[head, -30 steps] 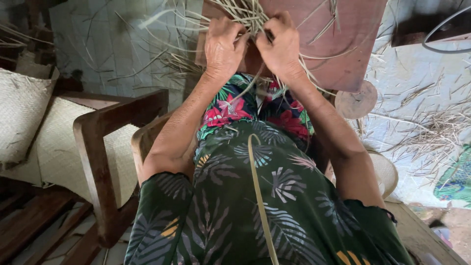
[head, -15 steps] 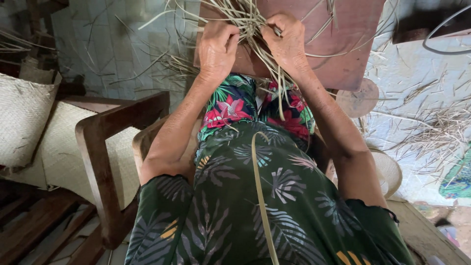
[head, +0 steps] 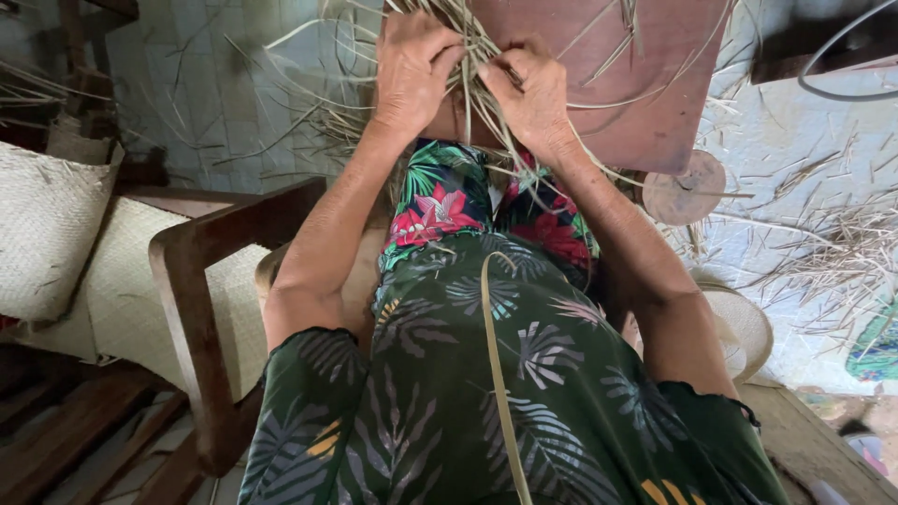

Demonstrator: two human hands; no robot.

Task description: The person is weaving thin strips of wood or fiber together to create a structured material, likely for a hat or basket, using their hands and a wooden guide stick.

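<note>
Hands met at the far end of the lap, left hand (head: 413, 67) and right hand (head: 533, 93) both apparently pinching dried straw strips (head: 468, 42) against a reddish board (head: 608, 84), strands running near-to-far between them.

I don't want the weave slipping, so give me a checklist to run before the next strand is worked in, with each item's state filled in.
1. Left hand gripping the dry strips: ok, its fingers are closed over them.
2. Right hand on the same bundle: ok, it pinches strips beside the left.
3. Board under the work: ok, the reddish board lies beneath both hands.
4. Spare strip within reach: ok, one long strip lies down the lap.
5. Weave tightness: cannot tell, the hands cover it.
6. Loose strips on the floor: not ok, scattered.
</note>
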